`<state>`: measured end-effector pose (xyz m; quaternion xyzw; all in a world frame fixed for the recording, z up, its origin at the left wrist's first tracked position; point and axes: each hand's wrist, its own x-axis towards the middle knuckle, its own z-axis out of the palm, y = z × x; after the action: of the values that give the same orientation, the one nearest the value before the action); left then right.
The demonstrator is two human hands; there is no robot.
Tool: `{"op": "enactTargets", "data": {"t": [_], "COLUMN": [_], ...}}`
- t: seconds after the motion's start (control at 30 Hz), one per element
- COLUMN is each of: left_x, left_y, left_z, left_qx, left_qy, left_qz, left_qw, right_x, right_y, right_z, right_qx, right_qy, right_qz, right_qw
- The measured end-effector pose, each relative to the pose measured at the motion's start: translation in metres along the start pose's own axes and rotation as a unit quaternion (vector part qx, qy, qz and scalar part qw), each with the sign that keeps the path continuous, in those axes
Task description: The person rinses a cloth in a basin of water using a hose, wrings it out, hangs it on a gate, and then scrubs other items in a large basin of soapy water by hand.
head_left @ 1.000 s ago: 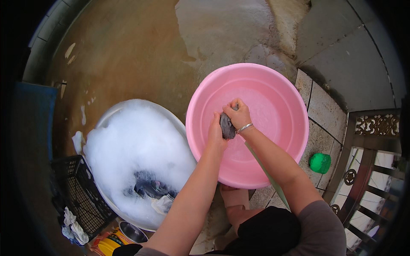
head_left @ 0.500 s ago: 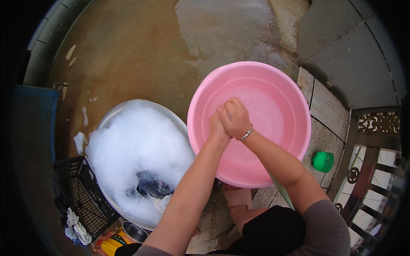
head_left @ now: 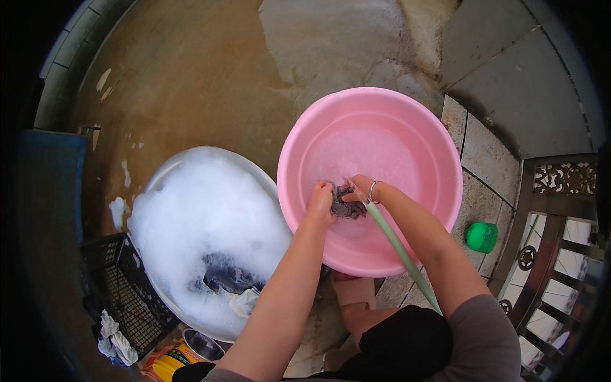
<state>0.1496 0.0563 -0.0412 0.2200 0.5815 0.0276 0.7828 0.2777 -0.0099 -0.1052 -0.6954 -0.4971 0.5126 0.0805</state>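
Note:
A crumpled wet dark grey cloth (head_left: 347, 208) is between my hands over the pink basin (head_left: 439, 165). My left hand (head_left: 321, 201) grips its left side. On the other side, my right hand (head_left: 361, 189), with a bracelet at the wrist, has its fingers bent onto the cloth's upper right. A pale green hose (head_left: 398, 247) comes over the basin's near rim, its end beside my right hand. Water seems to run from it onto the cloth. Shallow, rippled water lies in the basin.
To the left stands a metal tub (head_left: 262, 181) heaped with white foam (head_left: 197, 210), dark cloth (head_left: 229, 275) showing through. Beside it are a black plastic crate (head_left: 130, 296), pale rags (head_left: 116, 339), a small metal bowl (head_left: 202, 344) and a yellow-red bag (head_left: 170, 363). A green container (head_left: 481, 237) sits right.
My hands were clasped together over the basin; now they are apart and lower, with the grey cloth showing between them. The hose end has come into view over the basin.

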Motion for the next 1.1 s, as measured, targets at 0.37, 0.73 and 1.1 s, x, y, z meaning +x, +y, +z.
{"op": "enactTargets", "data": {"t": [0.37,0.73,1.1], "left_x": [0.012,-0.020,0.004], "left_y": [0.008,0.005,-0.015], "left_z": [0.005,0.007,-0.009], "left_qx": [-0.269,-0.305,-0.153], "left_qy": [-0.053,-0.138,-0.078], "left_qz": [0.086,0.046,0.103], "left_qw": [0.958,0.941,0.980], "right_x": [0.000,-0.009,-0.131], "right_y": [-0.081,-0.092,-0.078], "right_z": [-0.019,-0.017,-0.027], "right_qx": [0.497,0.407,0.086], "right_qy": [0.175,0.194,-0.092], "right_qz": [-0.061,-0.002,0.176], "right_qw": [0.848,0.892,0.976]}}
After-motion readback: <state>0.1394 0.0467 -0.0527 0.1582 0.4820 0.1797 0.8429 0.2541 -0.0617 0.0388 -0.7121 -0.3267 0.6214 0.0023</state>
